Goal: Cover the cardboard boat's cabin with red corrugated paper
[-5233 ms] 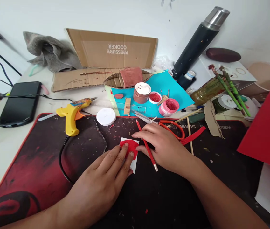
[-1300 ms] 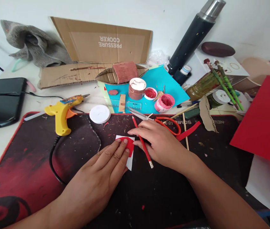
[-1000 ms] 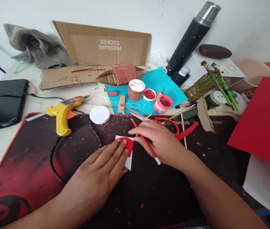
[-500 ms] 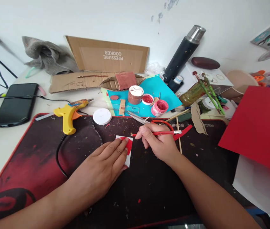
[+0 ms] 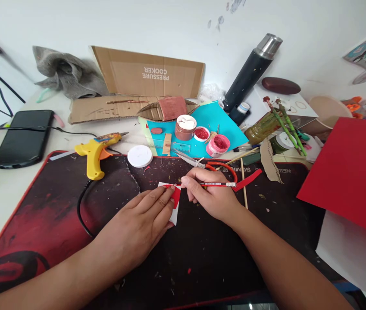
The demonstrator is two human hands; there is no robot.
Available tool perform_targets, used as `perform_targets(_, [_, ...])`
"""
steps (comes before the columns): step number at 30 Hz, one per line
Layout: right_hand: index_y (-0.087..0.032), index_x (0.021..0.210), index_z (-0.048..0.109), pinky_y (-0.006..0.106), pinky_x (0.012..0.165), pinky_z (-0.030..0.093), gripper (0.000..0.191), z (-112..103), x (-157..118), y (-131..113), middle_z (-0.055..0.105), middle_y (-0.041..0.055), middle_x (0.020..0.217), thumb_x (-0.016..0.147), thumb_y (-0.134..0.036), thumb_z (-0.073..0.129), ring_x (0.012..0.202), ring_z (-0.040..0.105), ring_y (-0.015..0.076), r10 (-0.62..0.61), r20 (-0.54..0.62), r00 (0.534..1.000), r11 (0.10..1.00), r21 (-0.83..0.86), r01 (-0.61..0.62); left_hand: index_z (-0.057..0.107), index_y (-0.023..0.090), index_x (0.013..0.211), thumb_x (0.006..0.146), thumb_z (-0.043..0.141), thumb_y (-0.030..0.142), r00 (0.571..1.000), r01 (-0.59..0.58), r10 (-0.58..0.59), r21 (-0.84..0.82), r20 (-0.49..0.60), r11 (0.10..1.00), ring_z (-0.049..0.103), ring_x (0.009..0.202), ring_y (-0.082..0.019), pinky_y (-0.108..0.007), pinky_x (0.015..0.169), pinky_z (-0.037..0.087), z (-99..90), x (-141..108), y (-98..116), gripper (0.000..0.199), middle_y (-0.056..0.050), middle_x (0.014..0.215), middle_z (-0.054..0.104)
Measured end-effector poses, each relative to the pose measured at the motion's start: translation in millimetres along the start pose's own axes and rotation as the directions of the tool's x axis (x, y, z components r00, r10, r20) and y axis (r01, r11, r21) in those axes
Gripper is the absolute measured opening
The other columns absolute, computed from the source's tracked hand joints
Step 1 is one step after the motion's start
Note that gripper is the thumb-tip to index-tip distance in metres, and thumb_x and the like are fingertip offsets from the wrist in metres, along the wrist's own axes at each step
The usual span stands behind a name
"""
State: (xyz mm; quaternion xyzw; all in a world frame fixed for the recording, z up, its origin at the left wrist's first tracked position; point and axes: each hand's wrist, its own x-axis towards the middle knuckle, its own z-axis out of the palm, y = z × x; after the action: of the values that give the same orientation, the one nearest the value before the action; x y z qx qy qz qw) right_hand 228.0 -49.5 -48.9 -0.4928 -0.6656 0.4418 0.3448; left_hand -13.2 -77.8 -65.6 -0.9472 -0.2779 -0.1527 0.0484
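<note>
My left hand [image 5: 152, 211] lies flat with its fingers stretched over a small red piece [image 5: 176, 197], which rests on a white piece of paper [image 5: 173, 218]. Most of both is hidden under the fingers. Pinched in my right hand [image 5: 210, 191] is a pencil [image 5: 217, 184] with a dark, red-edged barrel; its tip points left, close to the top right corner of the white paper. Just behind that hand lie scissors [image 5: 189, 160] with orange-red handles, partly covered by it. A red strip [image 5: 249, 180] sits to the right of the handles.
On the left are a yellow glue gun [image 5: 95, 159] with its cord, a white lid [image 5: 140, 156] and a phone [image 5: 24, 137]. Paint jars [image 5: 218, 145] stand on blue paper [image 5: 231, 129] at the back. Red sheet [image 5: 344, 172] lies right; a thermos [image 5: 250, 73] leans behind.
My right hand has shifted slightly left, bringing the pencil tip to the edge of the white paper, and the pencil has rolled or tilted. My left hand stays on the paper.
</note>
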Motion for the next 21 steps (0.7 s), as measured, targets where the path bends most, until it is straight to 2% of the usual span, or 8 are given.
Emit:
perform_targets(14, [-0.023,0.077,0.063,0.028,0.065,0.049,0.037,-1.8,0.1,-1.9,0.064,-0.0042,0.063,0.111,-0.036,0.061,0.060,0.061,0.0130,-0.080,0.004,0.997,0.995,-0.063,0.080,0.079,0.010,0.133,0.119,0.041,0.026,1.000,-0.002,0.002,0.009,0.010,1.000,0.069,0.139,-0.031,-0.043,0.114,0.055,-0.7,0.2,0.4,0.044,-0.017,0.147,0.077])
perform_targets(21, [-0.023,0.076,0.062,0.028,0.067,0.050,0.038,-1.8,0.2,-3.4,0.064,-0.0037,0.063,0.112,-0.037,0.060,0.061,0.062,0.0138,-0.058,0.016,0.998,0.996,-0.064,0.059,0.078,0.009,0.135,0.117,0.048,0.027,1.000,0.001,0.000,-0.017,0.021,1.000,0.068,0.141,-0.032,-0.044,0.116,0.053,1.4,-2.3,0.3,0.039,-0.018,0.150,0.075])
